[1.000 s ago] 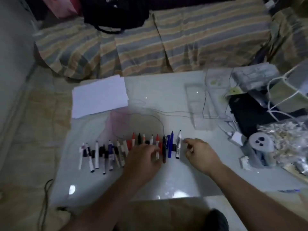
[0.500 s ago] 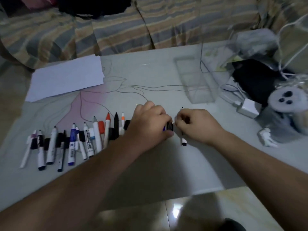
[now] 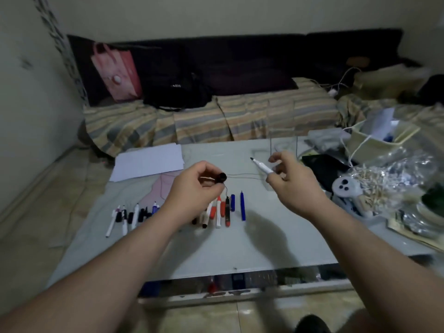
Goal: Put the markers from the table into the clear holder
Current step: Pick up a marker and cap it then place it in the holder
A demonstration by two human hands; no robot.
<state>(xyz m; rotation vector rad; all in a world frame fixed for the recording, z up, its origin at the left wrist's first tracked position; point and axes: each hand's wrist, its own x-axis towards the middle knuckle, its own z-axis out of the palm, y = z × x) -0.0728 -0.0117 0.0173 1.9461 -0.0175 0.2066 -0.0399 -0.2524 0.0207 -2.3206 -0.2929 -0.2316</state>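
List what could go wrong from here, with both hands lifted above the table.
1. The right hand pinches an uncapped white marker; its bare tip may smear the clear holder or dry out inside.
2. The left hand grips a black cap; pushing it on in mid-air could miss.
3. The holder is hard to see, so a drop may miss it.

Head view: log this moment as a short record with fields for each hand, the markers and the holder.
left hand: raised above the table, grips a black cap
right hand: raised, pinches an uncapped white marker, tip pointing away and left
marker row: lies on the table under the left hand, some uncapped
blue marker: lies at the row's right end, apart from the rest
clear holder: stands behind the right hand; contents cannot be told
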